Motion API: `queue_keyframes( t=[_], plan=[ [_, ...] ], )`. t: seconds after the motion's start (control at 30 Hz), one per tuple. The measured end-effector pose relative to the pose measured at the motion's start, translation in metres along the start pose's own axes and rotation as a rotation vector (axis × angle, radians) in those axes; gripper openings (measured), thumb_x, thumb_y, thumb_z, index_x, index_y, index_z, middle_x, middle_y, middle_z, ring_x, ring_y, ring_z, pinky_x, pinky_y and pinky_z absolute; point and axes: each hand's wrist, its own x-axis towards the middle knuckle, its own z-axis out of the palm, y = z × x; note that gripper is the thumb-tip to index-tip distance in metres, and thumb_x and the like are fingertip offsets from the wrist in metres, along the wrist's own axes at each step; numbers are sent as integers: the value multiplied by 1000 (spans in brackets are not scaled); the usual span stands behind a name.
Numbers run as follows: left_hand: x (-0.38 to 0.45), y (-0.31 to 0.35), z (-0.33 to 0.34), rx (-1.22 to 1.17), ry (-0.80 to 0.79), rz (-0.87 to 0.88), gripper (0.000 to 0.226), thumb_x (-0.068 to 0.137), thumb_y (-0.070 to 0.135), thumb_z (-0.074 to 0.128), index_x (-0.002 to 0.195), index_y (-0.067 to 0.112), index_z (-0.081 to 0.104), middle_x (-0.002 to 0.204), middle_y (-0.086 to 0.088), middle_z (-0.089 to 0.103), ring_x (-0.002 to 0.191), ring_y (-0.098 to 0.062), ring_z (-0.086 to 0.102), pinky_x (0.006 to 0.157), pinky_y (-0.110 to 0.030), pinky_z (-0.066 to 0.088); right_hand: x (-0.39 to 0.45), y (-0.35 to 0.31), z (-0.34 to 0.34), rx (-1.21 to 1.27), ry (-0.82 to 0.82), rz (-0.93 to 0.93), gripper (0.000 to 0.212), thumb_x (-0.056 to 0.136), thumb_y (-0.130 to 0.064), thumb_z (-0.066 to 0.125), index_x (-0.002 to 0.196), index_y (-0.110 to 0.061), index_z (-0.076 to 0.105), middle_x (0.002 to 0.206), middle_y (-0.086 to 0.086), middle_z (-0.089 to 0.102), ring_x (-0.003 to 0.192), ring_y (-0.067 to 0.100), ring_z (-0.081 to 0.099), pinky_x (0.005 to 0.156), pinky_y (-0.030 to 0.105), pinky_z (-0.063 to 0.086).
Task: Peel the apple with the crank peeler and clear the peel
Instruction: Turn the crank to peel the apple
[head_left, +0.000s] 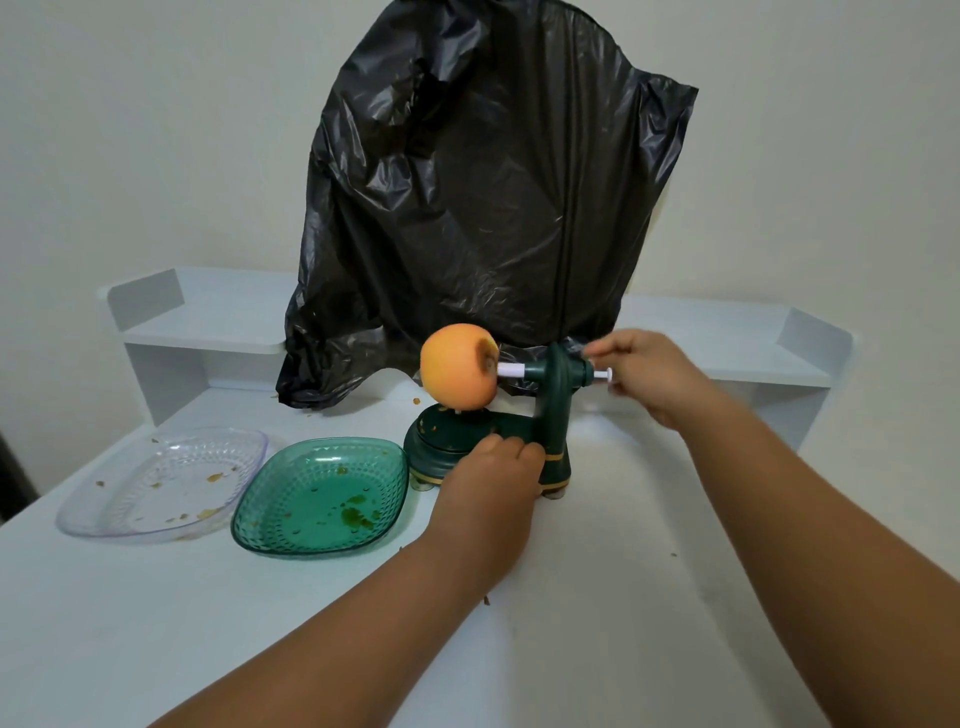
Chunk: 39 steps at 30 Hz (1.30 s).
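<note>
the apple (457, 366) sits speared on the white shaft of the dark green crank peeler (540, 415), which stands on the white desk (597, 597) just right of a green dish (322, 496) and a clear dish (166, 480), both flecked with scraps. its surface looks pale orange and matte, likely already stripped of skin, so it should be wet, slippery and easily bruised; better to handle it by the shaft end than by squeezing the flesh. the left hand (491, 480) is curled over the peeler's base, pressing it down. the right hand (647, 374) pinches the small white knob at the shaft's outer end, blurred, so how tight the grip is i cannot tell. the peeler looks light and plastic and probably needs that steadying hold. a black bag (483, 208) stands behind.
</note>
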Motion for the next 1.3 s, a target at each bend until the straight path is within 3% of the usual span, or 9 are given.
queue_keyframes(
  t=[0.27,0.43,0.6,0.7,0.83,0.97,1.1,1.2,1.3],
  plan=[
    [1,0,1,23,-12,19,20,93,18,54,113,18,53,111,0,59,103,-19,48,84,-24,37,-36,-10,-40,19,-742,120,10,84,-12,70,74,-12,72,72,12,69,57,14,63,54,22,53],
    [1,-1,1,21,-19,6,22,94,19,53,116,18,52,113,0,58,104,-18,48,82,-25,40,-14,-43,-40,367,-225,-102,4,87,-7,67,87,-9,71,72,8,69,61,12,62,58,20,53],
    [1,-1,1,15,-31,-6,20,93,18,53,113,19,53,110,1,58,102,-18,47,79,-26,39,-4,-14,-1,-46,5,-46,14,91,1,57,95,-10,66,85,6,69,72,13,67,56,20,51],
    [2,-1,0,26,-38,0,20,92,18,55,111,18,53,109,0,58,102,-19,48,78,-26,39,-20,-6,-4,-436,-358,127,11,89,0,60,84,-10,65,91,16,73,75,21,69,69,33,53],
    [2,0,1,29,-37,5,19,92,18,55,112,18,53,109,0,59,101,-19,48,78,-26,39,-37,-30,-38,-97,-757,102,8,79,-7,68,73,-12,69,72,14,69,55,15,60,56,24,53],
    [3,-1,2,2,-18,-12,18,94,22,53,112,20,54,110,2,59,101,-17,48,75,-24,37,-22,-43,-42,349,-284,-106,13,87,-6,64,80,-14,72,70,7,68,56,11,58,54,22,49],
    [1,-1,0,-7,-11,-10,17,94,22,53,111,21,54,108,3,59,99,-15,47,72,-21,33,-6,-18,-1,27,34,-88,12,93,-7,58,95,-17,65,87,5,70,75,16,64,62,27,48],
    [0,-2,-1,0,-14,-1,16,94,22,53,110,19,54,107,1,59,100,-18,48,75,-23,33,-17,0,-6,-311,-352,106,14,85,-4,65,81,-18,66,85,8,73,77,20,67,62,28,48],
    [2,0,0,21,-24,10,17,92,20,54,109,19,54,107,0,59,101,-19,48,78,-24,36,-29,-2,-32,49,-803,127,9,79,-13,69,72,-15,66,68,11,66,55,16,56,52,23,46]
  ],
)
